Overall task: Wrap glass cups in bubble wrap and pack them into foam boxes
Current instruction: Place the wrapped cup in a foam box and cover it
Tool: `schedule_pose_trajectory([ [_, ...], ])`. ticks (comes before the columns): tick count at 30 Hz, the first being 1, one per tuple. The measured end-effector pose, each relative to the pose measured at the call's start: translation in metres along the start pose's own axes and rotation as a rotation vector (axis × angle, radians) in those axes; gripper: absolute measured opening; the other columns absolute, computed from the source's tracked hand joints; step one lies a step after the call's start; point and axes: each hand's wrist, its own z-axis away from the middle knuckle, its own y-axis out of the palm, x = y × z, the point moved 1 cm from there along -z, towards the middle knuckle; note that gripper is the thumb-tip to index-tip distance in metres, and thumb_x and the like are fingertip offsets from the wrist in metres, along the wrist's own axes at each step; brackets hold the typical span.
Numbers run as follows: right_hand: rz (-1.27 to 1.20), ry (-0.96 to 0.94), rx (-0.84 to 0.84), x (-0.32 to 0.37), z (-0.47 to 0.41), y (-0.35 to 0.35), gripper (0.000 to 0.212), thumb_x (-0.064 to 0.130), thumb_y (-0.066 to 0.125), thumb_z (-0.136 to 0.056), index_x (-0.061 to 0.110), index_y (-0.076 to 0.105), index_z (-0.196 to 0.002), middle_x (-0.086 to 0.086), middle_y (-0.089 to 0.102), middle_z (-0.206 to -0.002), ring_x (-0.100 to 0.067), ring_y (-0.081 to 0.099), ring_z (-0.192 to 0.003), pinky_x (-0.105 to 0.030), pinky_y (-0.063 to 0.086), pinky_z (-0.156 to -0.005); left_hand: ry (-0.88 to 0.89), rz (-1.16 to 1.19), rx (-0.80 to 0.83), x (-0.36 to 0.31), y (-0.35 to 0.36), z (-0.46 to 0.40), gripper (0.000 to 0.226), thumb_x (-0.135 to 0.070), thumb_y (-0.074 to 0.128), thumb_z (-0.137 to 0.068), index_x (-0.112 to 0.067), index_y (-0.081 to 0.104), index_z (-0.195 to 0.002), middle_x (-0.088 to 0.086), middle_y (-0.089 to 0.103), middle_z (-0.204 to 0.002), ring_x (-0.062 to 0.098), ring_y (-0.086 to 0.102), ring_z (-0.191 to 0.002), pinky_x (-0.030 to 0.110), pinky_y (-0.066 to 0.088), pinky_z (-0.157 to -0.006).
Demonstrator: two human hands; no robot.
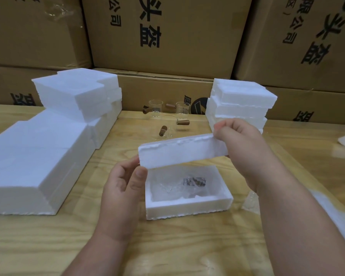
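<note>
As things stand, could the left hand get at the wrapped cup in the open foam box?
Probably not yet. The left hand is holding one end of the foam lid, which hangs tilted over the foam box and partly covers the wrapped cup; the right hand holds the other end.

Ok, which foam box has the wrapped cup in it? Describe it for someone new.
On the wooden table, look between the two hands, under the foam lid they hold. That open foam box holds a bubble-wrapped cup; the stacked foam boxes beside it are closed.
</note>
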Motion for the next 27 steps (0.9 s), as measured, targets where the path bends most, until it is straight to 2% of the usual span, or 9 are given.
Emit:
schedule_pose_trajectory([
  [1,0.01,0.017,0.0,-0.001,0.0,0.001,0.018,0.038,0.056,-0.078,0.035,0.068,-0.092,0.018,0.065,-0.087,-0.006,0.058,-0.084,-0.031,0.046,-0.068,-0.01,0.006,0.01,0.0,0.0,0.0,0.072,-0.069,0.065,-0.065,-0.022,0.06,-0.119,-0.006,0.074,-0.114,-0.008,0.068,-0.097,0.006,0.049,-0.075],
  [3,0.038,0.053,0.002,-0.002,0.0,0.002,0.017,0.028,0.054,-0.084,0.035,0.064,-0.096,0.014,0.062,-0.094,-0.007,0.056,-0.087,-0.03,0.043,-0.065,-0.041,0.014,0.038,0.002,-0.001,-0.001,0.077,-0.065,0.062,-0.066,-0.026,0.052,-0.132,-0.001,0.07,-0.126,0.003,0.067,-0.111,0.019,0.053,-0.086],
  [6,0.069,0.095,0.014,-0.002,0.0,0.002,0.032,0.018,0.048,-0.084,0.037,0.057,-0.109,0.01,0.058,-0.102,-0.006,0.053,-0.089,-0.029,0.038,-0.063,-0.068,0.0,0.048,0.004,-0.002,-0.002,0.075,-0.07,0.06,-0.066,-0.038,0.048,-0.134,-0.006,0.065,-0.13,0.01,0.066,-0.116,0.032,0.051,-0.095],
  [11,0.22,0.188,0.099,-0.005,0.002,0.0,0.041,0.023,0.049,-0.082,0.038,0.049,-0.12,0.011,0.054,-0.107,-0.009,0.054,-0.091,-0.03,0.039,-0.064,-0.113,-0.044,0.048,0.008,-0.002,-0.002,0.062,-0.069,0.062,-0.063,-0.049,0.057,-0.121,-0.018,0.064,-0.118,-0.003,0.062,-0.109,0.018,0.045,-0.086],
  [14,0.319,0.262,0.2,-0.006,0.005,0.005,0.049,0.037,0.044,-0.07,0.039,0.048,-0.118,0.015,0.051,-0.108,-0.008,0.052,-0.093,-0.03,0.04,-0.066,-0.123,-0.033,0.076,0.01,-0.004,-0.002,0.062,-0.064,0.064,-0.063,-0.048,0.059,-0.123,-0.013,0.061,-0.127,0.002,0.059,-0.118,0.025,0.046,-0.095],
  [16,0.355,0.296,0.243,-0.008,0.007,0.006,0.045,0.039,0.039,-0.064,0.04,0.052,-0.108,0.016,0.053,-0.106,-0.007,0.052,-0.094,-0.03,0.042,-0.07,-0.113,-0.013,0.112,0.011,-0.004,-0.001,0.067,-0.061,0.064,-0.065,-0.047,0.055,-0.13,-0.017,0.061,-0.133,0.003,0.056,-0.127,0.029,0.045,-0.101],
  [19,0.384,0.298,0.28,-0.013,0.006,0.007,0.041,0.04,0.037,-0.069,0.044,0.053,-0.107,0.018,0.057,-0.108,-0.008,0.055,-0.098,-0.032,0.045,-0.075,-0.111,-0.024,0.21,0.013,-0.002,0.0,0.076,-0.057,0.064,-0.068,-0.047,0.046,-0.141,-0.032,0.06,-0.132,-0.006,0.056,-0.126,0.017,0.048,-0.092],
  [24,0.351,0.293,0.306,-0.021,0.002,0.007,0.047,0.039,0.036,-0.072,0.047,0.053,-0.115,0.022,0.055,-0.112,-0.005,0.053,-0.101,-0.031,0.044,-0.075,-0.133,-0.066,0.239,0.015,-0.001,0.001,0.074,-0.052,0.061,-0.067,-0.055,0.042,-0.139,-0.036,0.06,-0.127,-0.01,0.059,-0.116,0.008,0.05,-0.081],
  [27,0.326,0.28,0.318,-0.022,0.002,0.008,0.049,0.038,0.038,-0.076,0.047,0.052,-0.122,0.021,0.054,-0.118,-0.006,0.053,-0.105,-0.031,0.044,-0.077,-0.135,-0.107,0.215,0.016,0.0,0.0,0.067,-0.043,0.058,-0.076,-0.054,0.04,-0.14,-0.038,0.06,-0.125,-0.012,0.057,-0.117,0.015,0.048,-0.087],
])
